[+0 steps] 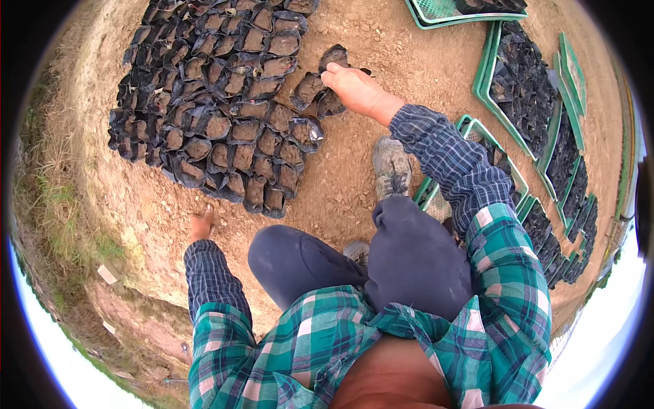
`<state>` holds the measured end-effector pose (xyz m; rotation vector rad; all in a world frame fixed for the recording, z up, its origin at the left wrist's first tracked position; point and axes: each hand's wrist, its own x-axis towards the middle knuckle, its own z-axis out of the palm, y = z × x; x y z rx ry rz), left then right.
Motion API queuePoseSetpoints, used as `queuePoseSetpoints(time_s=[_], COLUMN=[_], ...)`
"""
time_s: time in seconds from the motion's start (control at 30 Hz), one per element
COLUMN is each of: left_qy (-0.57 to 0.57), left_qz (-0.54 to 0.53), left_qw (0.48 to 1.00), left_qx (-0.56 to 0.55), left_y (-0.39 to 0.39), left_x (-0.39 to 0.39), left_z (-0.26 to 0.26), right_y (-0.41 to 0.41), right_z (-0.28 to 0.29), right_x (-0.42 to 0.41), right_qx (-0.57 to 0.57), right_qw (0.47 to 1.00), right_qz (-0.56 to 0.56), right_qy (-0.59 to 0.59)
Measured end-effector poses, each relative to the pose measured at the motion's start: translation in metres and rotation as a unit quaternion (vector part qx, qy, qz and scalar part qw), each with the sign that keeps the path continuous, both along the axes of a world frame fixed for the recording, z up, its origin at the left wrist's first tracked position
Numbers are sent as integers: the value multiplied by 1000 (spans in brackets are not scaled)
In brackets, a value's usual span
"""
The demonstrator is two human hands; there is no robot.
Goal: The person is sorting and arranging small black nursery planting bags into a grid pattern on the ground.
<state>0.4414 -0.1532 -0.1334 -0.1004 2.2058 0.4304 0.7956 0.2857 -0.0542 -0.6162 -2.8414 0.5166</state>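
Observation:
My right hand (355, 89) reaches forward over a small group of soil-filled black plastic nursery bags, its thumb and fingers at the rim of one bag (333, 57). Whether the fingers pinch that rim is not plain. Two more bags, one of them a filled bag (308, 91), stand just beside and below the hand. To the left, many such bags are packed in a block, including a bag (218, 127) with an open, soil-filled top. My left hand (202, 223) is low at the left over bare ground, apart from the block, with its fingers partly hidden.
Green plastic crates lie at the right, among them a crate (488, 87) packed with black bags. Another green crate (434, 20) sits at the top. My shoe (392, 166) stands on the dirt between the bags and crates. Dry grass (61, 209) borders the left side.

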Motion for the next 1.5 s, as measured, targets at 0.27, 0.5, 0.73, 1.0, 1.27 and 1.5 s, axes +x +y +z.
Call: queuePoseSetpoints(time_s=[0.27, 0.5, 0.73, 1.0, 1.27, 1.5], left_qy=[46, 9, 15, -7, -8, 37], left_qz=[7, 32, 38, 53, 34, 54], left_qw=[998, 999, 999, 999, 999, 997], left_qx=[-46, -38, -24, 1, -41, -30], left_y=[-3, -8, -13, -5, -3, -8], left_x=[-1, -11, -20, -12, -13, -11], left_z=[-3, -23, -34, -20, -21, -21], right_y=[-21, -117, -174, -120, -129, -116], right_z=[-3, 8, 26, 44, 19, -6], right_x=[-18, 183, 330, 366, 361, 342], right_qx=[-46, -136, -90, -118, -135, -35], right_qw=[994, 947, 824, 840, 849, 849], right_qz=[-27, -291, -558, -517, -491, -523], right_qy=[93, 27, 25, -117, -145, -61])
